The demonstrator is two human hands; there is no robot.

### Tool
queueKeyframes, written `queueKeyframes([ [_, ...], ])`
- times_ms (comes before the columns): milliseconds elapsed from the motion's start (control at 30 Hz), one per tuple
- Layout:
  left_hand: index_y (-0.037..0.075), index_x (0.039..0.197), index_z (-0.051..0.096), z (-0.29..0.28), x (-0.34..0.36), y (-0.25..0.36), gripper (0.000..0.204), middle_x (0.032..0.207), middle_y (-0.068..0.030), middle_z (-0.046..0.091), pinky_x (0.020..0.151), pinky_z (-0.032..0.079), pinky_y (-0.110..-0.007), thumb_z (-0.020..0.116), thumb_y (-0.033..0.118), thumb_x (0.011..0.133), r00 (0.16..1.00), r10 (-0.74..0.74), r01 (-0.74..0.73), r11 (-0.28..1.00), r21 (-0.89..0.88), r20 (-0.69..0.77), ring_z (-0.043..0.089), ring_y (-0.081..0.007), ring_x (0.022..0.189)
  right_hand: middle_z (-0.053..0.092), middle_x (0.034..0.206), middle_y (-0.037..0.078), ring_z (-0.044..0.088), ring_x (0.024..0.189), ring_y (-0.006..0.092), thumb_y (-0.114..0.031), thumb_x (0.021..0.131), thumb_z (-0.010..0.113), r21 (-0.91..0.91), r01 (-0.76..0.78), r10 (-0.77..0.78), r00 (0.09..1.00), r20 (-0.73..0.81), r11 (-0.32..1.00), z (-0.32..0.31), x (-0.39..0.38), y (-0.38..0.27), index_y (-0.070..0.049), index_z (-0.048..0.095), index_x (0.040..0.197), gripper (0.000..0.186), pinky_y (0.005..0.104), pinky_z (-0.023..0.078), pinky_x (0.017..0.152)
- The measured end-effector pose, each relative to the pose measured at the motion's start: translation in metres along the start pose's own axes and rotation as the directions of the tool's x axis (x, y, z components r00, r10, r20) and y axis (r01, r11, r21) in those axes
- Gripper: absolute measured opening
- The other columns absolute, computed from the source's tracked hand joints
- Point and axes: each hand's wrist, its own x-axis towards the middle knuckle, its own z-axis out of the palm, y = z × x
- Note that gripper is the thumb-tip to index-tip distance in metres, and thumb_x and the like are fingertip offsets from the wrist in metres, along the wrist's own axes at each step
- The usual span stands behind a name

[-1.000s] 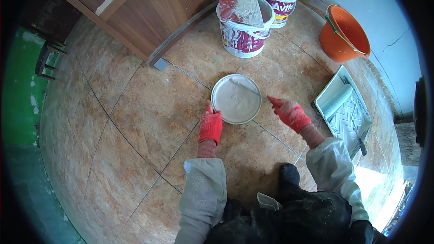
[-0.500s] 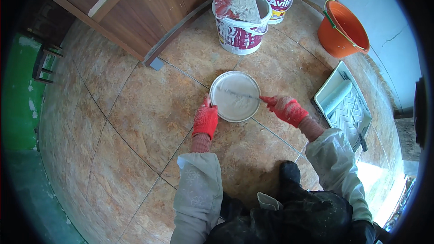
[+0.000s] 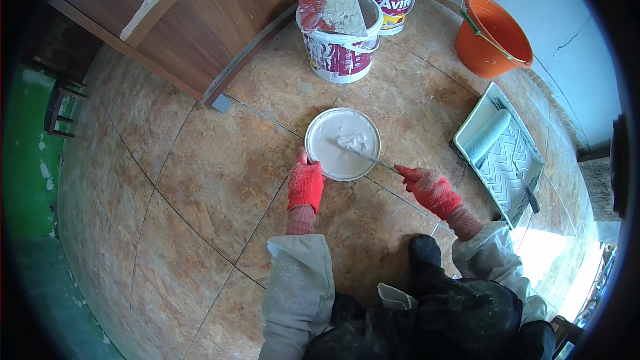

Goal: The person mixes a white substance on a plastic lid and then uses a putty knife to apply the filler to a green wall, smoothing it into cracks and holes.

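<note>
Stirring looks under way, with a rough lump left in the paste

You have a shallow-looking, round white plastic tub on the brown mottled tile floor, just in front of you and between your hands. It holds smooth, off-white paste, though its depth can't be judged from above.

Your red-gloved right hand has its fingers closed on the near end of a thin grey metal tool, whose far end is in the paste. Your red-gloved left hand is at the tub's near-left edge, thumb against the rim; its other fingers are mostly hidden, so I can't tell whether they clamp the wall or only steady it.

As for progress, the paste is in the tub and most of its surface looks even. A raised, whiter, rough lump sits by the tool's end, so I'd judge the mixing part done, with that lump left to work in.

Neither hand touches the pale blue paint roller in its tray to your right, nor the wide, paste-smeared scraper lying across the white-and-maroon bucket beyond the tub.
</note>
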Motion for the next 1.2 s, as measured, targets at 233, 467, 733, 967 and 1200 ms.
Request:
queueKeyframes([
  [233, 0.008, 0.142, 0.028, 0.01, -0.015, 0.004, 0.061, 0.11, -0.0178, 0.061, 0.064, 0.055, -0.035, 0.048, 0.014, 0.085, 0.998, -0.06, 0.058, 0.99, -0.131, -0.011, 0.067, -0.0259, 0.079, 0.06, 0.08, 0.004, 0.058, 0.072, 0.0137, -0.001, 0.088, 0.047, -0.02, -0.062, 0.062, 0.998, 0.017, 0.998, -0.005, -0.007, 0.002, -0.019, 0.052, 0.132, 0.048, 0.0265, 0.049, 0.069],
  [467, 0.007, 0.142, 0.026, 0.018, -0.015, -0.017, 0.061, 0.11, -0.0201, 0.061, 0.068, 0.054, -0.036, 0.048, 0.018, 0.086, 1.0, 0.011, -0.012, 1.0, -0.017, -0.026, 0.067, -0.0271, 0.084, 0.065, 0.083, 0.011, 0.063, 0.073, 0.0217, -0.011, 0.088, 0.051, -0.029, -0.076, 0.074, 0.994, -0.082, 0.997, -0.005, -0.007, 0.01, -0.016, 0.049, 0.133, 0.045, 0.0341, 0.05, 0.068],
  [733, 0.004, 0.143, 0.025, 0.025, -0.021, -0.014, 0.063, 0.11, -0.0238, 0.06, 0.073, 0.053, -0.039, 0.047, 0.021, 0.086, 0.995, 0.033, -0.041, 0.995, -0.093, -0.091, 0.065, -0.0333, 0.089, 0.064, 0.083, 0.014, 0.063, 0.071, 0.0263, -0.01, 0.088, 0.052, -0.034, -0.013, 0.012, 0.999, -0.043, 0.999, 0.006, -0.023, 0.007, -0.014, 0.049, 0.132, 0.044, 0.0346, 0.05, 0.067],
  [967, 0.002, 0.142, 0.025, 0.02, -0.016, -0.02, 0.063, 0.108, -0.0243, 0.061, 0.074, 0.052, -0.041, 0.047, 0.022, 0.086, 0.991, 0.027, -0.013, 0.994, 0.109, -0.131, 0.064, -0.0341, 0.09, 0.064, 0.083, 0.015, 0.062, 0.069, 0.0245, -0.009, 0.089, 0.051, -0.032, -0.016, 0.014, 0.998, -0.057, 0.999, 0.006, -0.019, -0.002, -0.013, 0.052, 0.13, 0.041, 0.0328, 0.05, 0.066],
  [1200, 0.001, 0.142, 0.026, 0.023, -0.026, 0.0, 0.063, 0.117, -0.0273, 0.057, 0.085, 0.049, -0.041, 0.049, 0.021, 0.087, 0.996, -0.006, 0.016, 0.992, 0.126, -0.086, 0.059, -0.0376, 0.104, 0.066, 0.087, 0.016, 0.064, 0.075, 0.0294, -0.011, 0.088, 0.049, -0.087, -0.132, 0.115, 0.977, -0.179, 0.987, -0.002, -0.016, 0.005, -0.012, 0.056, 0.126, 0.038, 0.0361, 0.05, 0.069],
])
